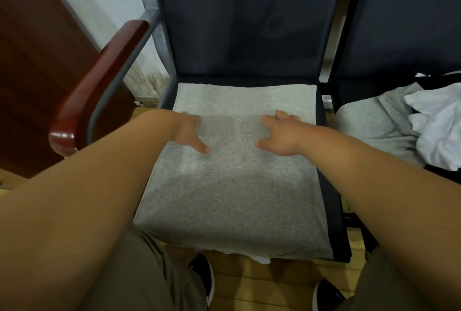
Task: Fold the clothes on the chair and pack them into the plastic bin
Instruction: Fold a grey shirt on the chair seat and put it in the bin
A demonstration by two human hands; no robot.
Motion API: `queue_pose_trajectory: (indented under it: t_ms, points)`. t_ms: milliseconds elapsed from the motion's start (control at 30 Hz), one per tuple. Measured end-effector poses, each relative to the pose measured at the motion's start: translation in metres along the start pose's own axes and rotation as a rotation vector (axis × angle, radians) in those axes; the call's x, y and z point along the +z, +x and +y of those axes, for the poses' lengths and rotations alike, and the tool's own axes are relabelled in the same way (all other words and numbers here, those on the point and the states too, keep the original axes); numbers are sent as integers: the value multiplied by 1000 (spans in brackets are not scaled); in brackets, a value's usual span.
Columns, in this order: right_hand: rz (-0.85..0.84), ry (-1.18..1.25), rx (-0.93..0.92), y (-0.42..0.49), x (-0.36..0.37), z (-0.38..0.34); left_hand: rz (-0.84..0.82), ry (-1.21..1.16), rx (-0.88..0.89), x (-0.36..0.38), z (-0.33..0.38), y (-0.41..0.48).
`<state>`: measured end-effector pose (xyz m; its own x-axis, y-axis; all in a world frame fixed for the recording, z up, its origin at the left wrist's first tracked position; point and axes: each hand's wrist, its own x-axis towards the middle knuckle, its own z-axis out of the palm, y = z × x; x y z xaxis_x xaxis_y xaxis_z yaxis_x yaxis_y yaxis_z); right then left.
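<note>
A grey garment (229, 186) lies spread flat over the seat of the dark chair (249, 23), at the picture's centre. Bare forearms reach in from 7 and 4 o'clock, palms down. The left hand (188, 132) and right hand (280, 134) rest on the cloth, apart, fingers stretched toward 12 o'clock, thumbs splayed inward, gripping nothing. At 3 o'clock, a heap of clothes (411, 121) lies on the neighbouring seat.

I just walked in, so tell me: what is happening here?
A person presses the left hand and the right hand flat on a grey fabric garment spread over the dark padded chair seat, apparently smoothing it. A heap of grey and white clothes lies on the next seat. No bin is visible.
</note>
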<state>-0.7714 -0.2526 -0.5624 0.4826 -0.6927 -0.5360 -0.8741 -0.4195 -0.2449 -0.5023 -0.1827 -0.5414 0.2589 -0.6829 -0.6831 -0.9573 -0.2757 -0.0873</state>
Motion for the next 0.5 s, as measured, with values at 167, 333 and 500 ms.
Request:
queue_pose_trajectory:
  t_ms: [167, 333, 500]
  points:
    - [-11, -43, 37, 8, 11, 1, -4, 45, 9, 3, 1, 1]
    - [21, -53, 30, 14, 11, 5, -13, 37, -1, -2, -3, 13]
    - [65, -38, 40, 27, 9, 10, -10, 24, -41, -8, -7, 30]
